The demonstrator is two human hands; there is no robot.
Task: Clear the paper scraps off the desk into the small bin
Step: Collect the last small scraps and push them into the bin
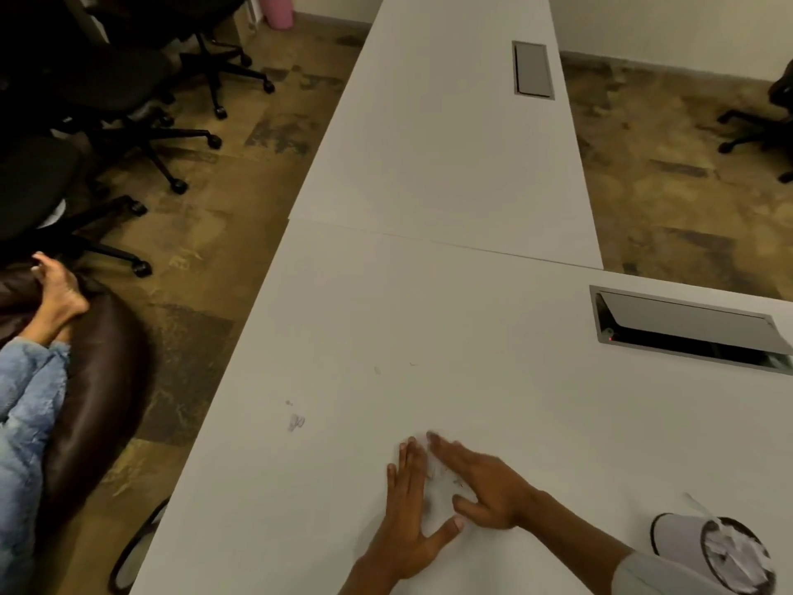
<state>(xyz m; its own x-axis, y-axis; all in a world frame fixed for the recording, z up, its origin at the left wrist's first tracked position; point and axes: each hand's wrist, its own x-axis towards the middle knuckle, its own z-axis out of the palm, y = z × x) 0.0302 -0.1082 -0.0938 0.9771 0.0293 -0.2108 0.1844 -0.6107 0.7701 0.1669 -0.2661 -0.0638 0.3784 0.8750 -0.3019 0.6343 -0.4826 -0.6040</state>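
Note:
My left hand [407, 513] and my right hand [485, 483] lie flat on the white desk [429, 337] near its front edge, fingers spread and angled toward each other. Between them sits a small heap of white paper scraps [440, 480], hemmed in by both palms and hard to make out against the desk. Neither hand is closed around anything. The small bin [682, 545], white with a dark rim, stands at the lower right on the desk, just beyond my right forearm. It holds crumpled white scraps [736, 551].
A metal cable hatch [691, 328] is set into the desk at the right, another [532, 70] farther up. Black office chairs [107, 92] stand left on the carpet. Another person's foot [60, 289] rests on a brown beanbag [98, 380]. A pink bin [279, 10] stands far off.

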